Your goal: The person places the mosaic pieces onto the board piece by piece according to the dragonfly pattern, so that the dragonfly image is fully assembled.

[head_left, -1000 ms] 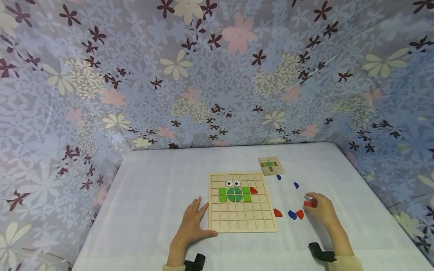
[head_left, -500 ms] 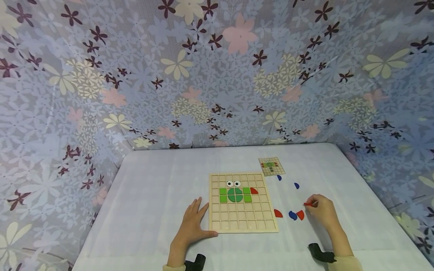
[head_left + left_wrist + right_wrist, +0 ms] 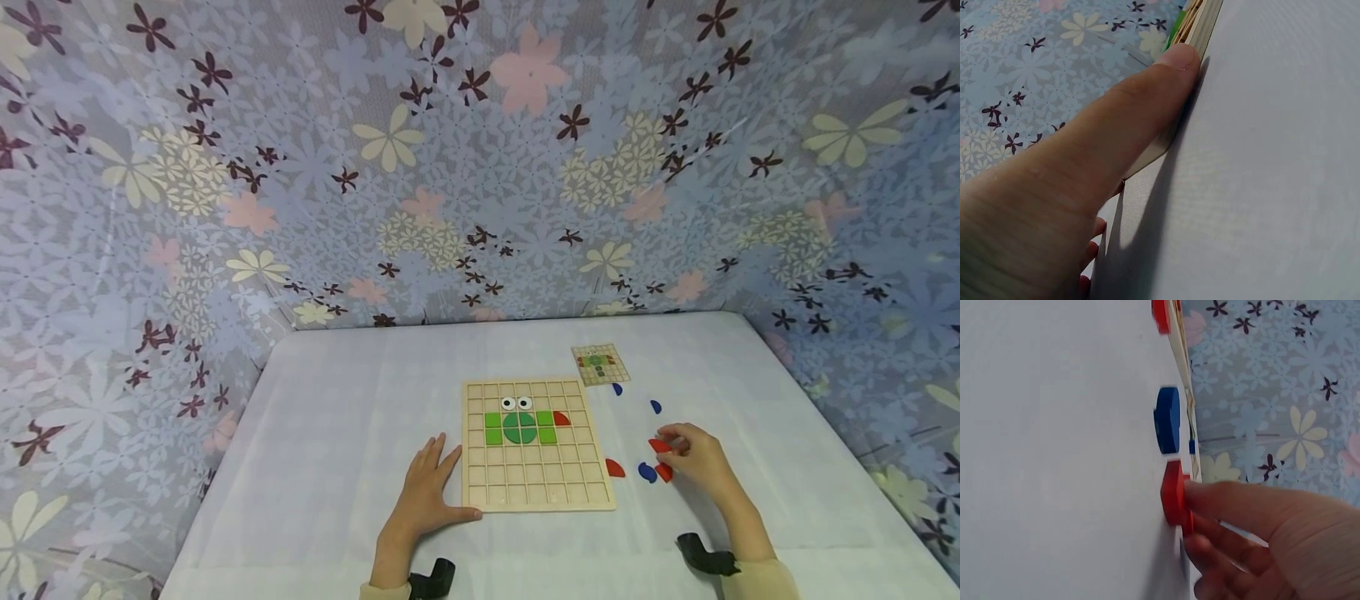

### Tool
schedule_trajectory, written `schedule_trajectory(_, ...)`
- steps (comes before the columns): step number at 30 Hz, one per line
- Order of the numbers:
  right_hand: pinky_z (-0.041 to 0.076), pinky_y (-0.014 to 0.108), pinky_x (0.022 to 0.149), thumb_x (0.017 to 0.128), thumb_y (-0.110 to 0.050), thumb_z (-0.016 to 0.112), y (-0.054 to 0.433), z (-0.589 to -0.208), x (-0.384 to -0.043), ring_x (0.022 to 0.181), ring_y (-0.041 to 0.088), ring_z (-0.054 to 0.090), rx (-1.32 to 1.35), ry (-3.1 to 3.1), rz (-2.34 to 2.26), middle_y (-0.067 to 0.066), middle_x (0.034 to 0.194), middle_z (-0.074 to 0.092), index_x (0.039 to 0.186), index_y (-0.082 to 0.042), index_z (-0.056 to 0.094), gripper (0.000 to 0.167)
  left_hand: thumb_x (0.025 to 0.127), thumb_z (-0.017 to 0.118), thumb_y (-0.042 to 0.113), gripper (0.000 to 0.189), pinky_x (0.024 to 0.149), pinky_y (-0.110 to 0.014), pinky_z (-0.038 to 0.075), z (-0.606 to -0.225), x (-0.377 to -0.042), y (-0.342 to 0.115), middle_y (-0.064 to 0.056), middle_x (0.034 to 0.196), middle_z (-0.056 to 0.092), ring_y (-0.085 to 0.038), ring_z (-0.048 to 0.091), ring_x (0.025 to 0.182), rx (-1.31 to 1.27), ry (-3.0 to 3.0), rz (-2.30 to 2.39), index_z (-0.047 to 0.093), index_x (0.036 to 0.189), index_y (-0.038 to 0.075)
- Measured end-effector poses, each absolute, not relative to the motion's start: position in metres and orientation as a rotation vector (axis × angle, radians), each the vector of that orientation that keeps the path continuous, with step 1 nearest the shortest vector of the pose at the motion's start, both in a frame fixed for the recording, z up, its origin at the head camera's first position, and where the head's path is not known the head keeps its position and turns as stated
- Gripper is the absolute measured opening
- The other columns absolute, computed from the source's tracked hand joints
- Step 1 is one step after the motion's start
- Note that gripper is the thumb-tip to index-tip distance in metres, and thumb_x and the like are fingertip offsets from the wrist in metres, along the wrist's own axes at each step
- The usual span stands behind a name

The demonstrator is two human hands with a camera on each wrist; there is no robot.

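Note:
My left hand (image 3: 423,500) rests at the near left corner of a wooden grid board (image 3: 525,479), fingers spread along its left side. In the left wrist view the thumb (image 3: 1141,100) lies against the board's front edge. Right of the board, my right hand (image 3: 697,458) pinches a red quarter-circle piece (image 3: 658,446) between thumb and fingers. Just below that piece lies another red piece (image 3: 664,474), beside blue pieces (image 3: 647,472) that touch or overlap. The board bears two eye pieces (image 3: 517,403), a green circle (image 3: 520,427), light green squares (image 3: 547,427) and a red quarter-circle (image 3: 561,418).
One more red quarter-circle (image 3: 615,468) lies against the board's right edge. A small pattern card (image 3: 600,375) sits behind the board's far right corner. Two blue half-round pieces lie nearby, one by the card (image 3: 617,389). A white cloth (image 3: 337,433) covers the table.
My right hand has moved left and slightly toward the board with the red quarter-circle piece, now over the other red piece. My left hand has stayed in place.

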State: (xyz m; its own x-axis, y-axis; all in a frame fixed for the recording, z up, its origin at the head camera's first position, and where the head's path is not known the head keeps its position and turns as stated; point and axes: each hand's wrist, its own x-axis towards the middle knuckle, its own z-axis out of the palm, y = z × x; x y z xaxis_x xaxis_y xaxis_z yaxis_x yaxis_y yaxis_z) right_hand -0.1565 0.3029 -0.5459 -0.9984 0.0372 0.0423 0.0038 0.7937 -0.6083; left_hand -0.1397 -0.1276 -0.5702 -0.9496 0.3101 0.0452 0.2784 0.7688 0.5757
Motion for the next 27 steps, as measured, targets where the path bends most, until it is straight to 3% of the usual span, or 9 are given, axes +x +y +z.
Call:
schedule_trajectory(3,0.049,0.021,0.06,0.075,-0.002,0.076,0.301,-0.547,-0.16,0.077,0.021,0.056,-0.02,-2.918,0.957,0.018,0.093,0.065,0.106,0.005,0.065,0.034,0.058,0.084,0.054,0.105,0.117,-0.058,0.02,-0.57,-0.141,-0.128,-0.018,0.156,0.026,-0.039,0.02,0.146,0.475,2.894,0.943,0.043,0.143,0.009)
schedule_trajectory(10,0.058,0.044,0.077,0.076,0.0,0.073,0.293,-0.55,-0.164,0.086,0.028,0.06,-0.019,-2.912,0.93,0.02,0.1,0.065,0.113,0.005,0.062,0.039,0.058,0.083,0.055,0.104,0.118,-0.056,0.02,-0.57,-0.142,-0.129,-0.016,0.157,0.026,-0.037,0.019,0.146,0.467,2.9,0.921,0.043,0.143,0.01)
schedule_trajectory(23,0.056,0.049,0.081,0.079,-0.003,0.072,0.274,-0.536,-0.175,0.089,0.029,0.061,0.052,-2.848,0.931,0.017,0.098,0.063,0.117,0.004,0.061,0.04,0.058,0.082,0.057,0.105,0.118,-0.056,0.021,-0.569,-0.144,-0.131,-0.016,0.157,0.026,-0.037,0.02,0.146,0.49,2.904,0.917,0.043,0.144,0.011)
schedule_trajectory(27,0.056,0.047,0.077,0.078,-0.001,0.072,0.263,-0.532,-0.178,0.087,0.03,0.061,0.11,-2.796,0.967,0.018,0.098,0.063,0.117,0.005,0.061,0.041,0.058,0.082,0.058,0.105,0.118,-0.055,0.021,-0.571,-0.143,-0.131,-0.016,0.157,0.026,-0.037,0.02,0.146,0.489,2.904,0.893,0.043,0.144,0.011)
